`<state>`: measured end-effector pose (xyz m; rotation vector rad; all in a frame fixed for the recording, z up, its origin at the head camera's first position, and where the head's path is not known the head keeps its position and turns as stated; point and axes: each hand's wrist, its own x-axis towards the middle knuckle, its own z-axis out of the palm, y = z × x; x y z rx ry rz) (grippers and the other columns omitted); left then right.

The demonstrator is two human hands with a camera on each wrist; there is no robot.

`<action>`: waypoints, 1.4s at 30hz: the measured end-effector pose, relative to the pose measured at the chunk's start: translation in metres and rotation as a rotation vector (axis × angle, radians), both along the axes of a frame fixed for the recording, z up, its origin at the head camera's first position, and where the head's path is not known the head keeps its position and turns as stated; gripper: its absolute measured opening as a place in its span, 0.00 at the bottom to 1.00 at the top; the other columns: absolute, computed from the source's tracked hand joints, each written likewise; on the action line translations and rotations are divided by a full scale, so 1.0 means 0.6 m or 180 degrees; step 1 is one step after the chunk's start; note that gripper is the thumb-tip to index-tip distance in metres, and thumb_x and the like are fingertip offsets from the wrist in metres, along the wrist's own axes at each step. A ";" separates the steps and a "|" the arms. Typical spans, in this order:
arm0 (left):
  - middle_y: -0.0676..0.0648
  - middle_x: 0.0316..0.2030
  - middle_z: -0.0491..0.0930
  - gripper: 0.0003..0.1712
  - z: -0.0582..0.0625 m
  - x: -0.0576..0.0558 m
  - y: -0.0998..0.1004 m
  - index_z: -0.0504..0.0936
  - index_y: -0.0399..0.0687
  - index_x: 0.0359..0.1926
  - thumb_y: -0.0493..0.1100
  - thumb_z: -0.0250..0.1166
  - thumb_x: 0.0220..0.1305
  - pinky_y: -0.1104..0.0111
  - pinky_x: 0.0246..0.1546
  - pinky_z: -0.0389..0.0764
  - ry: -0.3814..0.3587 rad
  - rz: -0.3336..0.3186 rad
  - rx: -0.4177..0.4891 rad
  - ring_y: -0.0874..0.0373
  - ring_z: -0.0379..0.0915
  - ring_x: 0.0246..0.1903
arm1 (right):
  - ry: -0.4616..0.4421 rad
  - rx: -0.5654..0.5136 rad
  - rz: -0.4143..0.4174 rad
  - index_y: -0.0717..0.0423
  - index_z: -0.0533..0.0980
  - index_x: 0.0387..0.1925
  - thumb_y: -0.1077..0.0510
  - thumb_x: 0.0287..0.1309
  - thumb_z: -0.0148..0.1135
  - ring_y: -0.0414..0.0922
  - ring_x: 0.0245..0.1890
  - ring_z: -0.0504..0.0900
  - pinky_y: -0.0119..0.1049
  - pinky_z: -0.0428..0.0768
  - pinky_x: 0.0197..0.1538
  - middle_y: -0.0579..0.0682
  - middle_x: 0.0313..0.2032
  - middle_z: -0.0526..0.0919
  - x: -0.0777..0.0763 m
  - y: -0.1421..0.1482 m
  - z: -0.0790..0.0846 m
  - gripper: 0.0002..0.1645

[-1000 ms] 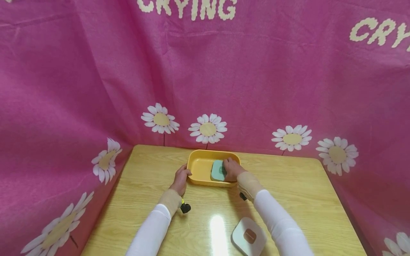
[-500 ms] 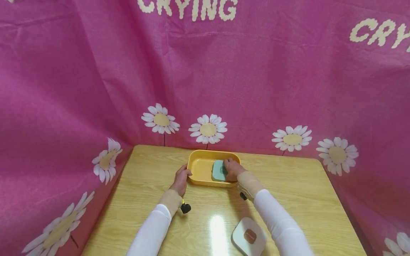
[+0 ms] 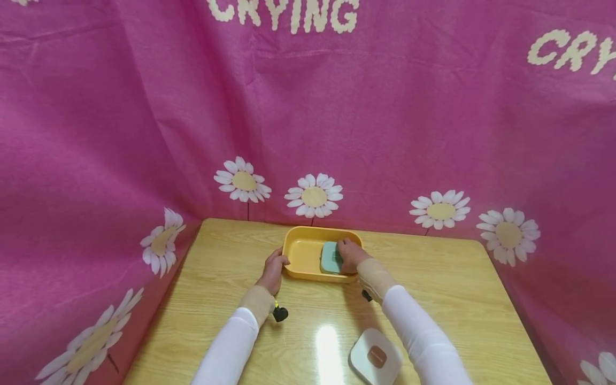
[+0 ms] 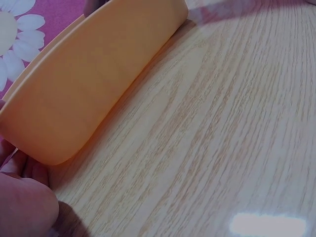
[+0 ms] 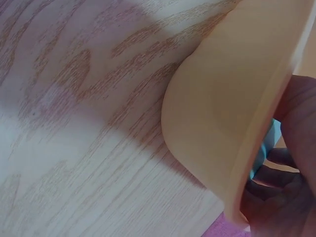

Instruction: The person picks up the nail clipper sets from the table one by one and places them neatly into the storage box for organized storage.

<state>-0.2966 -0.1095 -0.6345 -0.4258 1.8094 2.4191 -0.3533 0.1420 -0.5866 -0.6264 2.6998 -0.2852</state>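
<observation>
A yellow rectangular tray [image 3: 301,256] with raised walls rests on the wooden table near its back edge. My left hand [image 3: 273,270] grips the tray's left end, thumb at the near left corner; the left wrist view shows fingers by the outer wall [image 4: 84,94]. Inside the tray, toward the right end, lies a mint-green square box with rounded corners [image 3: 330,259]. Reaching over the right wall, my right hand [image 3: 352,255] holds this box by its right side, and covers part of it. Curled fingers [image 5: 276,177] against the box show past the rim in the right wrist view.
A white rounded-square box [image 3: 368,369] with a brown patch on top lies on the table [image 3: 443,299] near the right forearm. Behind the table's back edge hangs a pink cloth [image 3: 375,133] with printed daisies. Light glares off the near middle of the tabletop.
The mint-green box has slid slightly to the right within the tray, along with my right hand's hold on it. My left hand has kept its place at the tray's left end.
</observation>
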 end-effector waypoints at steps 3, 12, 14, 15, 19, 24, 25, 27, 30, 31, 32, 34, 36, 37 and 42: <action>0.32 0.70 0.71 0.43 -0.003 0.003 0.000 0.71 0.32 0.73 0.31 0.54 0.50 0.63 0.64 0.70 0.0127 0.0008 0.0050 0.46 0.69 0.64 | 0.0034 0.0007 0.0018 0.70 0.66 0.62 0.59 0.46 0.85 0.61 0.58 0.76 0.52 0.77 0.66 0.68 0.58 0.71 0.002 0.004 0.003 0.47; 0.31 0.70 0.70 0.42 -0.004 0.001 0.001 0.71 0.30 0.72 0.31 0.52 0.50 0.61 0.66 0.67 0.0092 0.0053 0.0077 0.44 0.67 0.66 | 0.0114 0.0011 0.0153 0.71 0.66 0.60 0.59 0.46 0.83 0.61 0.54 0.76 0.54 0.77 0.63 0.67 0.53 0.71 0.003 0.007 0.003 0.45; 0.31 0.73 0.67 0.43 -0.003 -0.001 0.004 0.68 0.31 0.74 0.30 0.51 0.52 0.61 0.67 0.66 0.0034 0.0017 0.0037 0.43 0.65 0.68 | 0.0148 0.0016 0.0168 0.72 0.66 0.60 0.59 0.46 0.83 0.61 0.53 0.75 0.54 0.77 0.63 0.67 0.53 0.71 0.005 0.010 0.004 0.46; 0.31 0.73 0.67 0.42 -0.002 -0.002 0.006 0.68 0.31 0.74 0.30 0.50 0.53 0.62 0.67 0.66 0.0020 0.0001 0.0031 0.43 0.64 0.69 | 0.0171 0.0007 0.0180 0.72 0.66 0.60 0.59 0.46 0.83 0.61 0.53 0.75 0.54 0.77 0.63 0.67 0.53 0.71 0.006 0.011 0.004 0.46; 0.30 0.73 0.66 0.41 -0.001 -0.002 0.008 0.66 0.30 0.75 0.30 0.49 0.56 0.64 0.65 0.67 0.0007 -0.0046 0.0017 0.43 0.64 0.68 | 0.0256 -0.0089 0.0248 0.74 0.66 0.61 0.59 0.47 0.83 0.62 0.55 0.74 0.55 0.76 0.64 0.69 0.55 0.70 0.011 0.018 0.004 0.47; 0.29 0.72 0.66 0.40 -0.003 0.002 0.005 0.66 0.29 0.74 0.30 0.49 0.57 0.63 0.66 0.67 0.0042 -0.0039 0.0044 0.42 0.64 0.68 | 0.0419 -0.0379 0.0319 0.75 0.66 0.63 0.58 0.46 0.85 0.64 0.58 0.73 0.56 0.75 0.65 0.72 0.59 0.69 0.024 0.024 0.005 0.50; 0.29 0.73 0.66 0.40 -0.003 0.002 0.004 0.66 0.29 0.75 0.30 0.49 0.57 0.63 0.66 0.66 0.0063 -0.0045 0.0032 0.42 0.64 0.69 | 0.0454 -0.0471 0.0302 0.76 0.65 0.64 0.58 0.46 0.86 0.65 0.59 0.73 0.56 0.75 0.66 0.73 0.60 0.69 0.027 0.025 0.008 0.52; 0.28 0.74 0.63 0.41 -0.003 0.001 0.001 0.64 0.28 0.76 0.29 0.49 0.58 0.61 0.68 0.65 0.0057 -0.0092 0.0039 0.40 0.61 0.71 | 0.0483 -0.0610 0.0250 0.77 0.63 0.68 0.57 0.49 0.83 0.66 0.63 0.73 0.57 0.74 0.68 0.74 0.64 0.68 0.033 0.028 0.010 0.54; 0.27 0.75 0.61 0.41 -0.002 0.001 -0.001 0.62 0.27 0.76 0.29 0.48 0.59 0.58 0.70 0.64 0.0049 -0.0148 0.0059 0.39 0.59 0.73 | 0.0531 -0.0817 0.0157 0.79 0.60 0.71 0.57 0.55 0.79 0.68 0.67 0.70 0.58 0.71 0.71 0.76 0.68 0.66 0.045 0.037 0.015 0.53; 0.27 0.76 0.60 0.40 -0.001 0.002 -0.002 0.61 0.26 0.76 0.29 0.48 0.60 0.58 0.71 0.63 0.0049 -0.0156 0.0039 0.38 0.58 0.73 | 0.0558 -0.0881 0.0122 0.79 0.58 0.73 0.57 0.57 0.77 0.69 0.69 0.68 0.59 0.69 0.72 0.77 0.69 0.64 0.048 0.041 0.015 0.53; 0.27 0.76 0.60 0.40 0.000 0.002 -0.002 0.61 0.26 0.76 0.29 0.47 0.61 0.57 0.71 0.63 0.0044 -0.0164 0.0030 0.38 0.58 0.73 | 0.0602 -0.0944 0.0096 0.79 0.57 0.73 0.56 0.58 0.76 0.69 0.70 0.67 0.59 0.68 0.73 0.77 0.70 0.63 0.051 0.045 0.015 0.53; 0.28 0.76 0.61 0.38 -0.001 0.004 0.000 0.62 0.28 0.76 0.30 0.48 0.63 0.56 0.72 0.63 0.0055 -0.0139 0.0002 0.39 0.59 0.73 | 0.0679 -0.1104 0.0036 0.79 0.56 0.74 0.56 0.59 0.75 0.70 0.72 0.65 0.60 0.67 0.74 0.78 0.72 0.61 0.059 0.054 0.017 0.54; 0.30 0.75 0.63 0.37 -0.001 0.003 0.001 0.64 0.29 0.76 0.32 0.50 0.65 0.56 0.73 0.63 0.0041 -0.0102 -0.0039 0.40 0.60 0.73 | 0.0786 -0.1259 -0.0007 0.78 0.54 0.76 0.55 0.59 0.75 0.70 0.73 0.63 0.61 0.65 0.74 0.77 0.74 0.58 0.069 0.061 0.020 0.56; 0.30 0.75 0.63 0.36 -0.001 0.002 0.001 0.64 0.30 0.76 0.32 0.50 0.66 0.55 0.73 0.64 0.0034 -0.0094 -0.0054 0.41 0.61 0.73 | 0.0832 -0.1341 -0.0035 0.77 0.54 0.76 0.56 0.59 0.75 0.70 0.74 0.62 0.62 0.65 0.74 0.77 0.75 0.57 0.074 0.063 0.023 0.57; 0.31 0.73 0.67 0.33 0.000 0.000 0.004 0.67 0.31 0.74 0.35 0.54 0.69 0.53 0.74 0.65 -0.0027 -0.0082 -0.0107 0.41 0.64 0.71 | 0.1199 -0.1559 -0.0163 0.75 0.53 0.77 0.56 0.59 0.76 0.70 0.76 0.58 0.65 0.63 0.74 0.76 0.76 0.54 0.112 0.076 0.023 0.58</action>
